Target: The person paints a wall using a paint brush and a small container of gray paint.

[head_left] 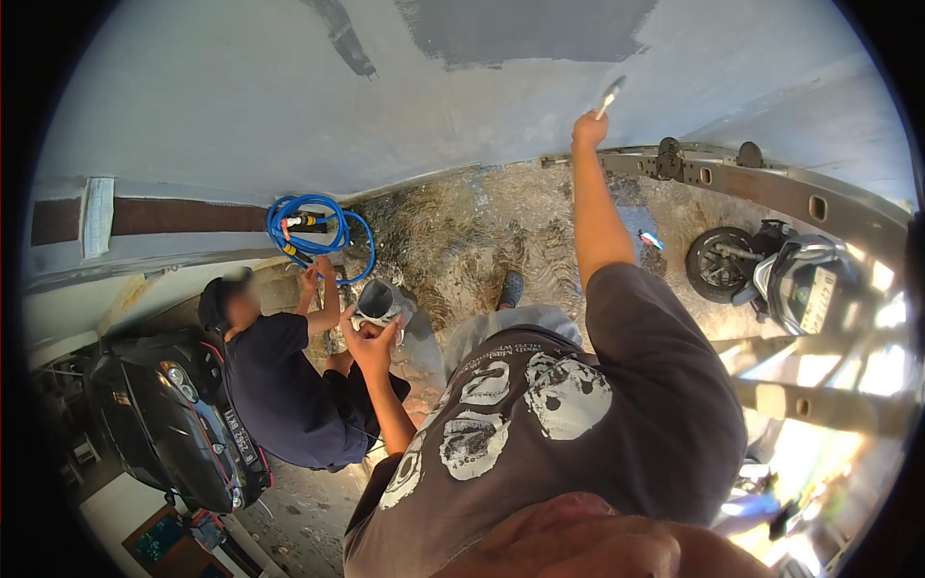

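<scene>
My right hand (589, 128) is raised high and grips a paintbrush (610, 96) whose bristles touch the pale wall (241, 87), just below a darker grey painted patch (530, 29). My left hand (371, 339) holds a small grey paint can (376, 301) in front of my chest. I wear a dark grey shirt with skull prints, and one of my feet shows on the wet stony ground (462, 231) far below.
Another person in a dark shirt (284, 385) crouches at lower left, their hands by a coiled blue hose (310, 228). A black motorcycle (173, 424) stands at left, another scooter (780, 275) at right. A metal gate rail (771, 188) runs along the right wall.
</scene>
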{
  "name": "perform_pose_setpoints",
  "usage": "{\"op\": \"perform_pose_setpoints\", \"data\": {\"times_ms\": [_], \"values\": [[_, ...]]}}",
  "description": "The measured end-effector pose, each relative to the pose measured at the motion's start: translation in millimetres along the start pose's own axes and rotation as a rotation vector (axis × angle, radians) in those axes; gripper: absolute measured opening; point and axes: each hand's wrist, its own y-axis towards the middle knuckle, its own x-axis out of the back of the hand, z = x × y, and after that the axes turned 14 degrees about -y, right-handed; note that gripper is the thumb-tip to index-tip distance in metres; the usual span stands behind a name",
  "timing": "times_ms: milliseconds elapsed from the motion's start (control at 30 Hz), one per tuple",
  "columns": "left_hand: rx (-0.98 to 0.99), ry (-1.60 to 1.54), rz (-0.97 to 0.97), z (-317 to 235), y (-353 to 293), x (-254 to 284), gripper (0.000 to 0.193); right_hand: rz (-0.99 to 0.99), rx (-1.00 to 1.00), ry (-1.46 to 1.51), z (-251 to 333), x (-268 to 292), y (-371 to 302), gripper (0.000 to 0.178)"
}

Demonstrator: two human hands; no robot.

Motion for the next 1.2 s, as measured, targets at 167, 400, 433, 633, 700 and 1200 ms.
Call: {"op": "perform_pose_setpoints", "data": {"times_ms": [167,400,433,633,700,1200], "values": [[-0.031,0.03,0.035,-3,18,-9,0.074,0.726,0.62,-0.413,27,-31,-125,0.028],[-0.001,0.021,0.026,-27,23,-28,0.075,0.962,0.575,-0.447,39,-9,-146,0.029],[-0.022,0.01,0.051,-30,31,-34,0.074,0.629,0.599,-0.237,16,-8,-106,0.028],[-0.035,-0.002,0.033,-14,18,-17,0.071,-0.201,-0.196,0.104,25,25,15,0.024],[-0.021,0.01,0.021,-10,16,-13,0.07,0.04,-0.21,0.125,33,24,5,0.025],[-0.195,0.237,0.183,-15,72,-92,0.077,1.079,0.752,-0.547,112,164,-185,0.035]]}}
